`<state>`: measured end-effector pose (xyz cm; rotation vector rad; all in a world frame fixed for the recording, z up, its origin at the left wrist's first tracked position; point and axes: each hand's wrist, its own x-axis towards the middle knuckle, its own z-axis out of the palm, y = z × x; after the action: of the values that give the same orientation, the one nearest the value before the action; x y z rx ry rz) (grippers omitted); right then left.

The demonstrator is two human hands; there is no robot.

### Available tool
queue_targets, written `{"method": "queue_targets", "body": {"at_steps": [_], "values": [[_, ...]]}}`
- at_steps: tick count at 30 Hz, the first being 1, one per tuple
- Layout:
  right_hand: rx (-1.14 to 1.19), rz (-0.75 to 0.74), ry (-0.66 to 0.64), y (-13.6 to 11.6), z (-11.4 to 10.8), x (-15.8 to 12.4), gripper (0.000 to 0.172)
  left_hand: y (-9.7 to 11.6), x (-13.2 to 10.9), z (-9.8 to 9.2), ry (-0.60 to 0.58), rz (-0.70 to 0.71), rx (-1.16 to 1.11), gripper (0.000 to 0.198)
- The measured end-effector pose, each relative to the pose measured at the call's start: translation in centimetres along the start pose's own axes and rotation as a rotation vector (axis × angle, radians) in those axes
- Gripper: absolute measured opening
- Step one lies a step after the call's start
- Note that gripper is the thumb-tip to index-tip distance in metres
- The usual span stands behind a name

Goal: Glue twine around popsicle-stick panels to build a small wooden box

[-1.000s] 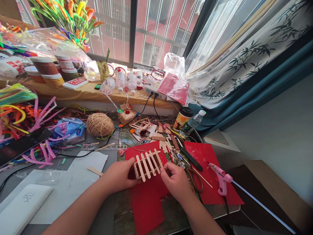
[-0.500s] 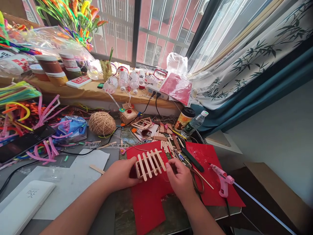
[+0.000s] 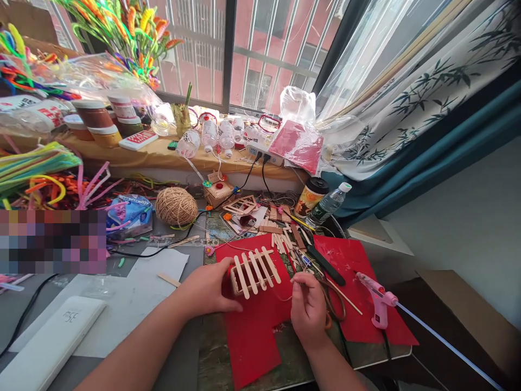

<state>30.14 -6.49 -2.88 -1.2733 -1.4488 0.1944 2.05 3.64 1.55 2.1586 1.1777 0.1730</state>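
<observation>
A small wooden craft-stick box with several slanted sticks spaced across its top is over the red sheet. My left hand curves round the box's left end, fingers at its far side and thumb lower at the near side. A thin string runs from the box's front toward my right hand. That hand is closed in a pinch at the string, just right of the box; its fingertips partly hide what they grip. Scissors lie just beyond my right hand, partly covered.
A pink glue gun with a long glue stick lies at right. Loose craft sticks, a twine ball, a cup and a water bottle stand or lie behind. A white power bank is at left.
My right hand has drawn away from the box's right end, toward me and to the right, with fingers more curled. My left thumb has moved off the box's near side. The view has shifted slightly.
</observation>
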Motion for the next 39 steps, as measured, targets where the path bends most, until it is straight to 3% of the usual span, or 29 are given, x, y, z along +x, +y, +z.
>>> {"method": "queue_targets", "body": {"at_steps": [2,4,6,7,9,13,17,21,25,30,32,35,39], "values": [[0.017,0.016,0.012,0.7,0.4,-0.5,0.014,-0.3,-0.2,-0.3,0.007,0.008,-0.017,0.087],[0.032,0.042,0.020,1.2,0.6,-0.7,0.012,-1.0,-0.2,-0.4,0.092,0.043,-0.118,0.093],[0.042,0.088,0.035,1.6,0.6,-0.6,0.013,-1.9,-0.1,-0.4,0.347,0.083,-0.386,0.076],[0.048,0.114,0.041,1.7,0.5,-0.5,0.014,-2.3,0.1,-0.3,0.446,0.070,-0.432,0.062],[0.061,0.161,0.048,1.9,0.4,-0.3,0.015,-2.9,0.5,-0.2,0.606,0.029,-0.480,0.053],[0.089,0.208,0.037,1.9,0.4,0.1,0.017,-3.1,1.2,0.0,0.759,-0.008,-0.525,0.037],[0.113,0.212,-0.022,1.3,0.4,0.6,0.017,-3.1,1.2,0.0,0.742,-0.018,-0.542,0.033],[0.131,0.176,-0.083,0.6,0.1,0.9,0.018,-3.4,1.0,0.3,0.683,0.013,-0.550,0.052],[0.132,0.162,-0.109,0.6,0.2,0.9,0.018,-3.2,1.0,0.8,0.575,0.135,-0.540,0.064],[0.106,0.146,-0.119,0.6,0.2,0.4,0.023,-2.5,0.9,2.2,0.406,0.271,-0.462,0.119],[0.088,0.116,-0.112,-0.3,-0.2,0.4,0.035,-1.9,0.8,2.8,0.318,0.248,-0.381,0.128],[-0.039,0.047,-0.175,-3.2,-0.6,1.3,0.056,-0.4,0.7,3.2,0.253,0.171,-0.272,0.121],[-0.305,0.088,-0.328,-7.7,0.9,3.9,0.070,1.4,0.8,3.0,0.198,0.231,-0.216,0.068]]}}
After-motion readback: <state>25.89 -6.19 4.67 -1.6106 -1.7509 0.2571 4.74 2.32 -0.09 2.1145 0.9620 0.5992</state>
